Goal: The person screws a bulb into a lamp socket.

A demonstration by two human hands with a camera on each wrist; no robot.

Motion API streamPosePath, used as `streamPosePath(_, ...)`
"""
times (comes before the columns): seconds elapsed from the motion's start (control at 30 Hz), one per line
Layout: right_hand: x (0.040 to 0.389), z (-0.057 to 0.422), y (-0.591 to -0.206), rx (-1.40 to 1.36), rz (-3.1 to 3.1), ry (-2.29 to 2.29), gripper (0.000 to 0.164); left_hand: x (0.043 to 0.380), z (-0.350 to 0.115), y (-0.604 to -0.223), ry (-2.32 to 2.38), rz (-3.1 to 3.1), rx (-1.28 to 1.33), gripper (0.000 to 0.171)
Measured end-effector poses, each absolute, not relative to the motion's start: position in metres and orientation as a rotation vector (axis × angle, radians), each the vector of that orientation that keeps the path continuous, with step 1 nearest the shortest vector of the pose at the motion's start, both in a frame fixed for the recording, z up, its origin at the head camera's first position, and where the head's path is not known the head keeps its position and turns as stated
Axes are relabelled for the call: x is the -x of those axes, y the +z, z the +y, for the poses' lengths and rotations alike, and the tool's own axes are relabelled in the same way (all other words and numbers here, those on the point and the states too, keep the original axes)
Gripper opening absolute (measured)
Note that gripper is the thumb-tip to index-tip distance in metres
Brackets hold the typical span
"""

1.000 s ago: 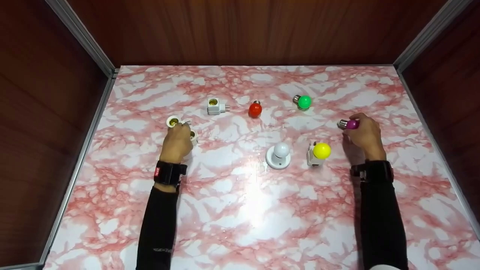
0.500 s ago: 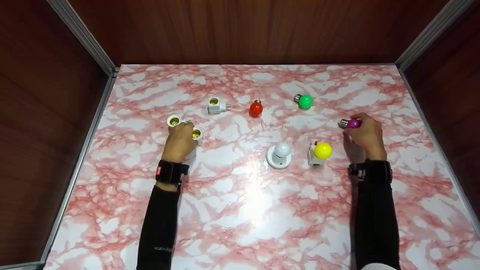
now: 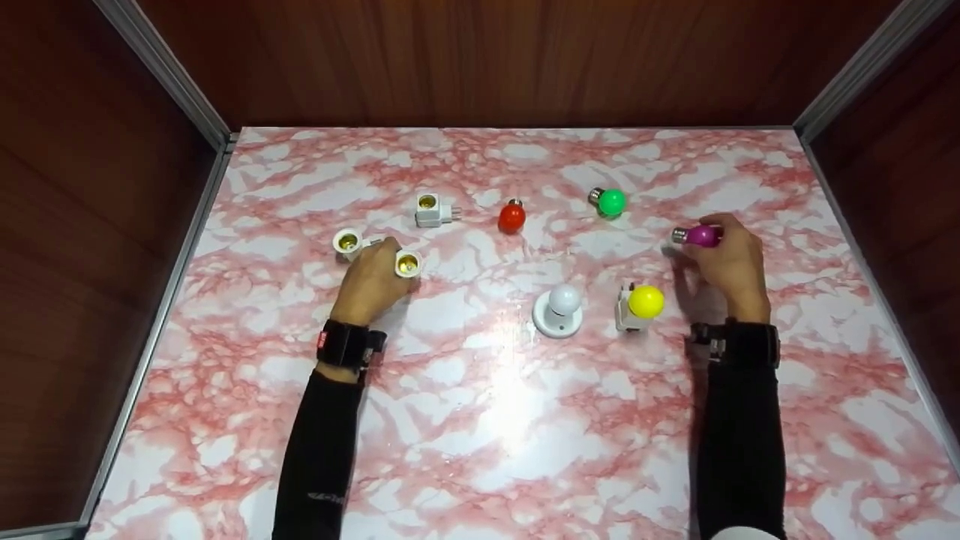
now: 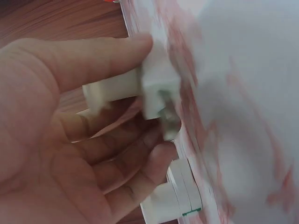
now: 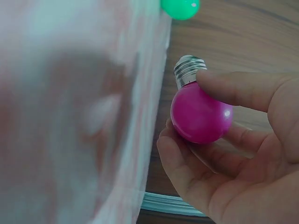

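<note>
At the left of the head view, my left hand [image 3: 373, 281] holds a white plug-in bulb socket [image 3: 407, 264], its brass-lined opening facing up. In the left wrist view the thumb lies on one side of this socket's body [image 4: 161, 84], fingers curled on the other, with the prongs [image 4: 169, 122] showing. A second round white socket [image 3: 347, 241] stands on the table just left of that hand. On the right, my right hand [image 3: 733, 259] grips a magenta light bulb [image 5: 201, 114] between thumb and fingers. Its metal screw base [image 5: 188, 70] is uncovered and points left in the head view.
Farther back lie a square white socket [image 3: 429, 211], a red bulb [image 3: 511, 218] and a green bulb [image 3: 612, 202]. Between the arms stand a white bulb [image 3: 565, 299] on a round base and a yellow bulb [image 3: 646, 301] in a socket. Wood-look panels [image 3: 480, 64] border the marbled table.
My left hand has taken its socket a little to the right, away from the other one, and turned with it. My right hand has raised the magenta bulb slightly and tilted it.
</note>
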State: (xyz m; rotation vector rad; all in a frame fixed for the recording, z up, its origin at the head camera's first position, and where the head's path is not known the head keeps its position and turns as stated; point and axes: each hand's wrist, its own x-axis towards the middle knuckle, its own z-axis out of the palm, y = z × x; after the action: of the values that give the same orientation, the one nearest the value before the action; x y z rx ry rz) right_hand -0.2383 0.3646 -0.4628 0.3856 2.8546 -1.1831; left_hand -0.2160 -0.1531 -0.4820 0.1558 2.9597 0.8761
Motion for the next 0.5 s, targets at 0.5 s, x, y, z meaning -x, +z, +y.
streamPosePath(0.5, 0.226, 0.341, -0.427, -0.368, 3.125, -1.310, 0.048, 0.212, -0.133, -0.460, 1.350, 2.960, -0.321, 0.038)
